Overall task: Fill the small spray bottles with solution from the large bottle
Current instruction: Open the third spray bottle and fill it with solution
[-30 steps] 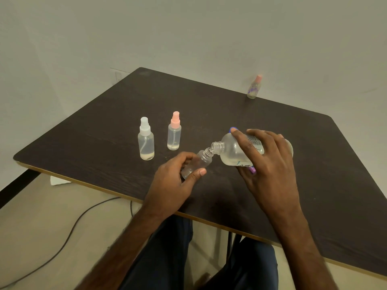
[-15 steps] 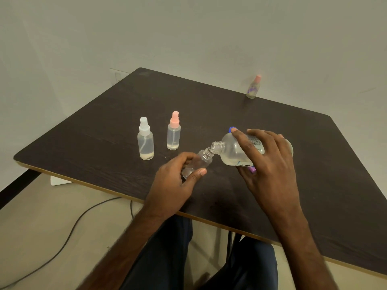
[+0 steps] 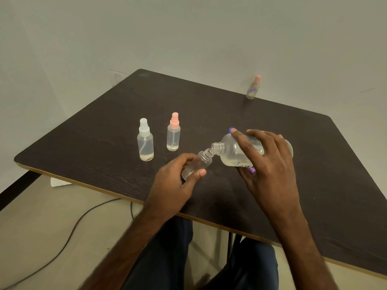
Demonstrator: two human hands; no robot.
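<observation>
Pouring is in progress. The left hand [image 3: 173,185] is gripping an uncapped small bottle [image 3: 199,164], with fingers and thumb curled round its lower body, and is tilting its neck toward 2 o'clock. The right hand [image 3: 270,164] is grasping the large bottle [image 3: 232,151] from above, fingers wrapped over the label. It is holding the bottle nearly on its side with the mouth pointing toward 8 o'clock. The two mouths are meeting, touching or nearly so, just above the counter [image 3: 104,126]. No stream can be made out.

Assessment: the fill appears to be at an early stage, as little liquid is showing in the small bottle. Both openings are narrow, so spillage onto the counter is the main risk. The large mouth should be resting on the small rim. Its base should be rising slowly, and the small bottle should be coming upright as the level climbs. Filling should be stopping below the threads.

At 10 o'clock from the hands, a white-capped spray bottle [image 3: 145,143] and a pink-capped spray bottle [image 3: 173,135] are standing upright and capped, each showing only a shallow layer of liquid. A far bottle [image 3: 253,87] is standing at 1 o'clock, well apart.
</observation>
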